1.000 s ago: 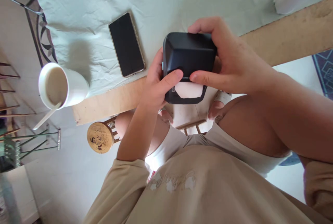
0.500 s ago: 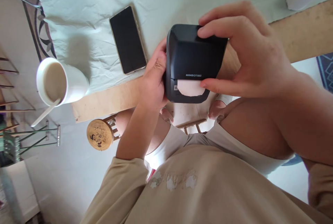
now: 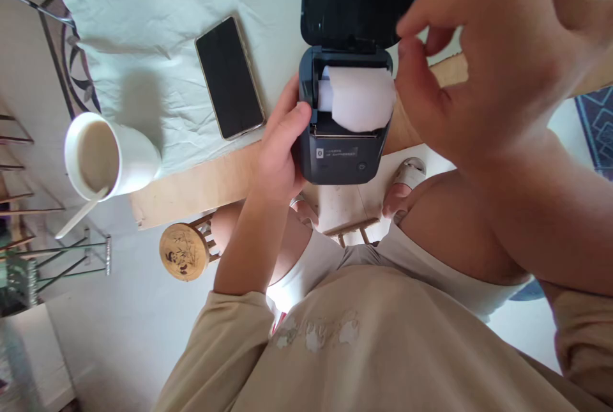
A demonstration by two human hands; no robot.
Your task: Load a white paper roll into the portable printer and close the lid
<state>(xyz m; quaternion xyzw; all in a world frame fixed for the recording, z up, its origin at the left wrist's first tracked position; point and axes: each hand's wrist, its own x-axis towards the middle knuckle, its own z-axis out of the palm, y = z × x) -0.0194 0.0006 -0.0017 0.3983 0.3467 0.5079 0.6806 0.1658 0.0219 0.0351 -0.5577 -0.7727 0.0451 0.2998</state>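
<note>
Over the near edge of the desk, whose top is spread with a creased pale cloth, the person holds a small dark label printer, partly above the bare wooden rim and partly out past it, above the lap. Its lid stands swung up and away, so the opening step looks done; the white paper roll sits in the exposed bay with its loose end curling forward, and whether it is to be seated, fed or lifted out cannot be told. The right hand hovers at the lid and the roll's right side, grip loosened, fingers spread and curled around nothing. The left hand has its grip clenched on the printer's left flank, thumb along the side wall. Left of the printer a dark smartphone lies face up on the cloth, near but apart. Farther left a white mug with a spoon stands right at the desk's corner, close to the drop. Open cloth lies beyond the phone; near the printer, room is tight.
</note>
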